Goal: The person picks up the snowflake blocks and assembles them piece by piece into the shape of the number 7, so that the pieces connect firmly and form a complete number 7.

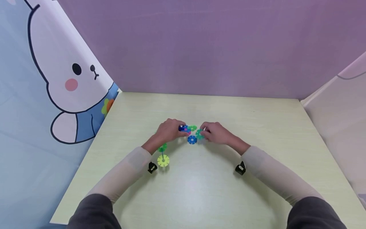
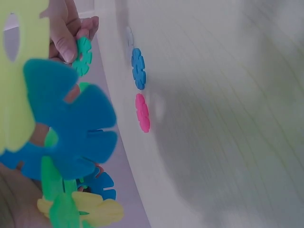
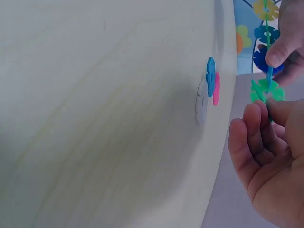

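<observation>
In the head view my left hand (image 1: 170,129) grips a chain of interlocking snowflake discs near its far end, thumb and fingers pinching a dark blue disc (image 3: 267,61). The chain hangs back below that wrist, ending in a yellow disc (image 1: 163,160). A light green disc (image 1: 193,128) is at the end between the hands. My right hand (image 1: 217,133) pinches a teal-green disc (image 2: 84,56) between thumb and fingertips, close to that light green one. Whether the two touch, I cannot tell. Another blue disc (image 2: 99,114) of the chain looms large in the left wrist view.
Loose on the pale tabletop (image 1: 194,190) below the hands lie a blue disc (image 1: 192,139), a pink disc (image 2: 142,114) and a whitish disc (image 3: 201,102). A purple wall (image 1: 200,47) rises behind the table, and a cartoon-printed sheet (image 1: 28,159) hangs on the left.
</observation>
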Tool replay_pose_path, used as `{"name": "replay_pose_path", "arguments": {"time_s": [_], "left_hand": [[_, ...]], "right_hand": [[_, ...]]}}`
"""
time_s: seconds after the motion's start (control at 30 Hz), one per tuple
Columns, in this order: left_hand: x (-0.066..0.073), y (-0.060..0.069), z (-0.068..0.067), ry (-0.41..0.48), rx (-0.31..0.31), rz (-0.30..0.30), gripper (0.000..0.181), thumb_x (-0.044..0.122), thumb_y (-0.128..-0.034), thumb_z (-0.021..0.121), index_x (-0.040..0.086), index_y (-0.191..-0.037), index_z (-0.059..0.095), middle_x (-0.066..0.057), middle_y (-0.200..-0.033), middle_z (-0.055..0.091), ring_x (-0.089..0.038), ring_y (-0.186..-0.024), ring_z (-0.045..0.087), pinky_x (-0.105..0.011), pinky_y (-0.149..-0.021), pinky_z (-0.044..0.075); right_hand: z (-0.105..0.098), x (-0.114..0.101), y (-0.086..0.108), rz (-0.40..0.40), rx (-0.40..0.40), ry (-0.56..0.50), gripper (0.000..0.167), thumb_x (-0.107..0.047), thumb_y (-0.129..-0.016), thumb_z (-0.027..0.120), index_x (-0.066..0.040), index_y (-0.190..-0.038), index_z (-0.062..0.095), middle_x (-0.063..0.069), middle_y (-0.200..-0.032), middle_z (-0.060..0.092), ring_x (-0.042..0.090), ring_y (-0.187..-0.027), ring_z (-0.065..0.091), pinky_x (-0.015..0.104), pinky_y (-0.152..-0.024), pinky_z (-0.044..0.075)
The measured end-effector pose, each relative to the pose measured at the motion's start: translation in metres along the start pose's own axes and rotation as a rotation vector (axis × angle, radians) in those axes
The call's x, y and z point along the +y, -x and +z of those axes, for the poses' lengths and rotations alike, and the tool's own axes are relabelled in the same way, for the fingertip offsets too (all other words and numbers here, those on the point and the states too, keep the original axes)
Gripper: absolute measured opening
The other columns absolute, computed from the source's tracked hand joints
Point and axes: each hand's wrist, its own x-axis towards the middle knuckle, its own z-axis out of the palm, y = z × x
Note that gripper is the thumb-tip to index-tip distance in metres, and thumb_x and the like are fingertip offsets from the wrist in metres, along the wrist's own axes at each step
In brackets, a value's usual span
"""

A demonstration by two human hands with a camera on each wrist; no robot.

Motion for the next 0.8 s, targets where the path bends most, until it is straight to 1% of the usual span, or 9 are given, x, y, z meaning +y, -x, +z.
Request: {"name": "replay_pose_path", "arguments": {"time_s": [0.17, 0.3, 0.47, 0.63, 0.8], "left_hand": [[0.001, 0.0, 0.001, -0.003, 0.0, 0.002, 0.047, 0.045, -0.0896, 0.077, 0.019, -0.129, 0.071, -0.003, -0.114, 0.076, -0.015, -0.081, 0.064, -0.03, -0.065, 0.055], [0.001, 0.0, 0.002, -0.001, -0.003, 0.006, 0.047, 0.045, -0.0897, 0.077, 0.02, -0.129, 0.071, -0.002, -0.113, 0.076, -0.016, -0.082, 0.064, -0.031, -0.066, 0.056], [0.001, -0.002, 0.003, 0.007, -0.007, 0.003, 0.047, 0.045, -0.0897, 0.077, 0.02, -0.129, 0.071, -0.002, -0.112, 0.076, -0.015, -0.081, 0.064, -0.03, -0.064, 0.055], [0.001, -0.003, 0.004, 0.014, -0.008, 0.007, 0.045, 0.045, -0.0894, 0.077, 0.021, -0.128, 0.071, 0.0, -0.107, 0.076, -0.015, -0.08, 0.063, -0.029, -0.062, 0.053], [0.001, -0.004, 0.003, 0.021, -0.014, 0.007, 0.045, 0.044, -0.0897, 0.077, 0.021, -0.128, 0.071, 0.001, -0.106, 0.075, -0.015, -0.08, 0.063, -0.028, -0.062, 0.053]], "right_hand": [[-0.003, 0.005, 0.001, 0.014, 0.065, -0.07, 0.02, -0.017, -0.107, 0.053, -0.004, -0.118, 0.064, 0.009, -0.078, 0.069, 0.015, -0.062, 0.06, 0.03, -0.059, 0.052], [-0.003, 0.011, 0.0, 0.022, 0.088, -0.12, 0.021, -0.016, -0.107, 0.052, -0.003, -0.119, 0.063, 0.014, -0.082, 0.07, 0.015, -0.066, 0.063, 0.029, -0.062, 0.055], [-0.005, 0.015, -0.003, 0.047, 0.089, -0.189, 0.022, -0.017, -0.108, 0.05, -0.004, -0.118, 0.063, 0.015, -0.084, 0.068, 0.018, -0.069, 0.064, 0.031, -0.066, 0.058], [-0.006, 0.018, -0.006, 0.063, 0.076, -0.229, 0.022, -0.018, -0.108, 0.05, -0.005, -0.118, 0.064, 0.008, -0.08, 0.064, 0.018, -0.069, 0.063, 0.034, -0.068, 0.058], [-0.007, 0.019, -0.007, 0.07, 0.074, -0.261, 0.021, -0.018, -0.109, 0.05, -0.005, -0.116, 0.064, 0.007, -0.079, 0.062, 0.019, -0.069, 0.062, 0.037, -0.069, 0.059]]}}
